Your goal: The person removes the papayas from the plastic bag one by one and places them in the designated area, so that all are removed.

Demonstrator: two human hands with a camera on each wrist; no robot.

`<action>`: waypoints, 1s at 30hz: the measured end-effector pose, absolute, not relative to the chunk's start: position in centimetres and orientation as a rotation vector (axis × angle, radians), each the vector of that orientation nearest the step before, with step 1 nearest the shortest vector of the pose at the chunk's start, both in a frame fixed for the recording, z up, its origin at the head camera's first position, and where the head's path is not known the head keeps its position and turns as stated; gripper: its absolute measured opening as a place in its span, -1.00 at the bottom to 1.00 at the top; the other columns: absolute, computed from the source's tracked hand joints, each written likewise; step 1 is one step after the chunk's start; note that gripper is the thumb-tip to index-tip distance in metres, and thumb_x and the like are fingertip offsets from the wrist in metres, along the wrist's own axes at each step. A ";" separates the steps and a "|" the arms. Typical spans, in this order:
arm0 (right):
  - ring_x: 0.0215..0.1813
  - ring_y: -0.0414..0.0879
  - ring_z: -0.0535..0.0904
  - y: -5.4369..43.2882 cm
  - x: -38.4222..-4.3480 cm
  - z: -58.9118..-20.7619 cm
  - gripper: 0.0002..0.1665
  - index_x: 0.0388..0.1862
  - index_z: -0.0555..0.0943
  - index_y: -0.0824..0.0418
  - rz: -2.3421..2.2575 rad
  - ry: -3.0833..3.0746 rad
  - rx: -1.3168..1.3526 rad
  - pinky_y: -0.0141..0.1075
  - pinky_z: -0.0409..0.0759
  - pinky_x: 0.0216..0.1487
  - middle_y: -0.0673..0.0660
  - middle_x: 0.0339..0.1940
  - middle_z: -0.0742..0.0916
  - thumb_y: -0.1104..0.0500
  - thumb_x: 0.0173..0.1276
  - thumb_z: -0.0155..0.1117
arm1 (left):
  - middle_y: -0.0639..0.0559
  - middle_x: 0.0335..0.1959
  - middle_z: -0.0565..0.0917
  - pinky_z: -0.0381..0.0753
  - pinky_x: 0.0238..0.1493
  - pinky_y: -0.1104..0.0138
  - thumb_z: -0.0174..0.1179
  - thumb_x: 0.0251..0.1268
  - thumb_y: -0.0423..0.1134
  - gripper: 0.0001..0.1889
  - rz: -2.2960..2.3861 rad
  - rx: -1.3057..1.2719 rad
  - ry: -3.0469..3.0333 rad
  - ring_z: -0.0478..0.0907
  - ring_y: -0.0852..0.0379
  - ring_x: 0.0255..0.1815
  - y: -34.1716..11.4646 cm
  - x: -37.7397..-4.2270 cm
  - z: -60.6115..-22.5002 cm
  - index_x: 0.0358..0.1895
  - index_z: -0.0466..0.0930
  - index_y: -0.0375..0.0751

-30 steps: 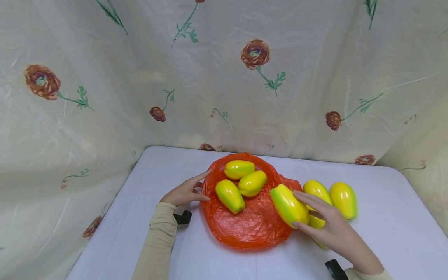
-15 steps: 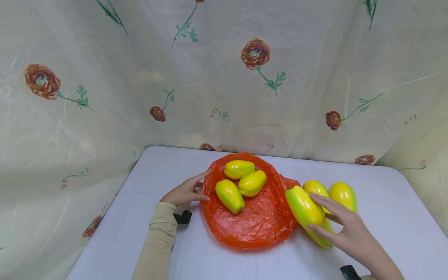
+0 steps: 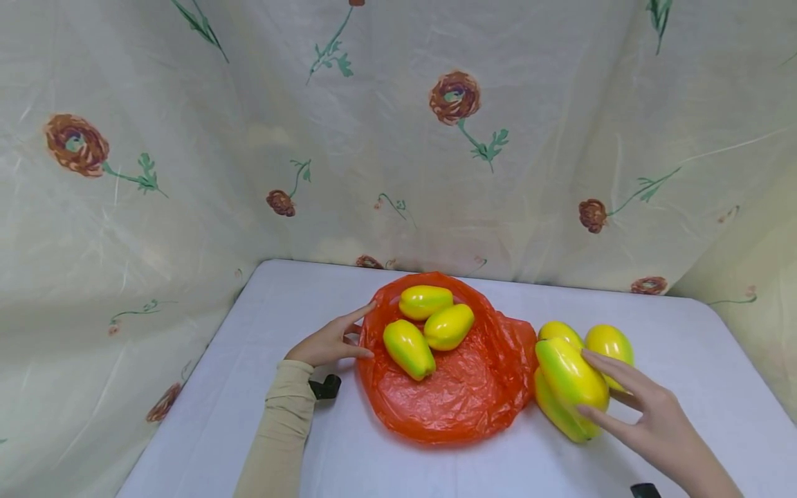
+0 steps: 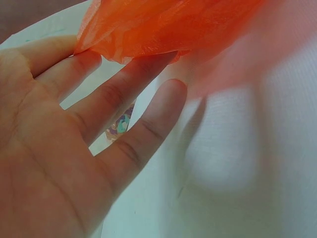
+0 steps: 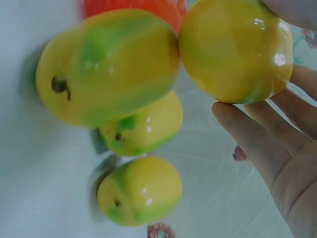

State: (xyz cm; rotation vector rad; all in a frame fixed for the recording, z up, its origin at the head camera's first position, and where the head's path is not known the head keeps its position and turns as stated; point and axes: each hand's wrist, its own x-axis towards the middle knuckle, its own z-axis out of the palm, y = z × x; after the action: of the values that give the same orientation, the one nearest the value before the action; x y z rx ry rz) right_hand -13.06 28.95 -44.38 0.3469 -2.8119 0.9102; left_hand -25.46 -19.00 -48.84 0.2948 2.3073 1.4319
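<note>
My right hand (image 3: 650, 411) holds a glossy yellow-green papaya (image 3: 571, 373) between thumb and fingers. It is above another papaya (image 5: 109, 69) lying on the table, and the two overlap in the head view. Two more papayas (image 3: 609, 346) (image 3: 559, 330) rest just behind. In the middle of the table sits a red plastic bag (image 3: 448, 408), spread wide with its rim rolled out; three papayas (image 3: 407, 349) lie inside. At the bag's left rim is my left hand (image 3: 326, 342), fingers extended and spread, their tips touching the plastic (image 4: 163, 25).
A white cloth (image 3: 349, 460) covers the table. Flower-printed curtains (image 3: 386, 138) hang behind it and along both sides. Black wrist cameras (image 3: 326, 386) are strapped at both wrists.
My right hand has moved right with its papaya, from the bag's right edge to over the papayas beside the bag. My left hand and the bag's three papayas stayed put.
</note>
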 end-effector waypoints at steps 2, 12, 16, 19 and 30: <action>0.15 -0.87 0.13 29.4 -13.0 -44.6 -0.08 0.48 0.50 0.03 0.920 -2.805 0.329 -0.64 0.62 -0.13 0.25 0.41 0.62 0.04 0.13 0.67 | 0.07 0.61 0.33 0.73 0.19 0.07 0.47 0.26 -0.17 -0.06 1.435 0.287 2.305 0.51 -0.07 0.31 -19.0 -25.5 -48.9 0.64 0.13 0.36; 0.18 -0.88 0.14 31.0 -12.3 -45.0 -0.06 0.50 0.49 -0.06 0.953 -2.747 0.289 -0.77 0.51 -0.15 -0.75 0.26 0.30 0.08 0.12 0.67 | 0.08 0.60 0.33 0.74 0.18 0.09 0.46 0.27 -0.20 -0.06 1.433 0.292 2.310 0.52 -0.07 0.30 -19.0 -25.5 -49.0 0.64 0.13 0.36; 0.14 -0.87 0.15 31.4 -12.1 -45.2 -0.08 0.50 0.49 -0.04 0.947 -2.762 0.249 -0.75 0.52 -0.16 -0.76 0.23 0.30 0.06 0.14 0.66 | 0.07 0.60 0.34 0.74 0.17 0.11 0.46 0.27 -0.21 -0.05 1.422 0.296 2.315 0.52 -0.06 0.28 -19.0 -25.5 -49.0 0.64 0.12 0.36; 0.14 -0.87 0.15 31.9 -11.8 -45.4 -0.09 0.50 0.49 -0.02 0.944 -2.765 0.231 -0.76 0.51 -0.17 -0.77 0.21 0.29 0.06 0.15 0.66 | 0.07 0.59 0.34 0.74 0.17 0.11 0.46 0.27 -0.21 -0.05 1.414 0.301 2.321 0.52 -0.05 0.27 -19.0 -25.6 -49.0 0.64 0.11 0.36; 0.14 -0.90 0.10 33.4 -11.1 -46.2 -0.06 0.51 0.47 0.04 0.912 -2.783 0.217 -0.72 0.55 -0.21 -0.66 0.32 0.35 0.12 0.15 0.65 | 0.07 0.60 0.33 0.73 0.19 0.11 0.44 0.29 -0.20 -0.05 1.417 0.337 2.320 0.51 -0.06 0.28 -19.0 -25.5 -48.8 0.65 0.10 0.33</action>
State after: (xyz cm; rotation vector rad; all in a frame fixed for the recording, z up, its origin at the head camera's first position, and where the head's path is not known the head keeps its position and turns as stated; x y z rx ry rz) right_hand -11.08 33.36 -46.18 0.2172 -2.7833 0.9117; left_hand -25.48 -18.97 -48.81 0.3370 2.3200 1.4167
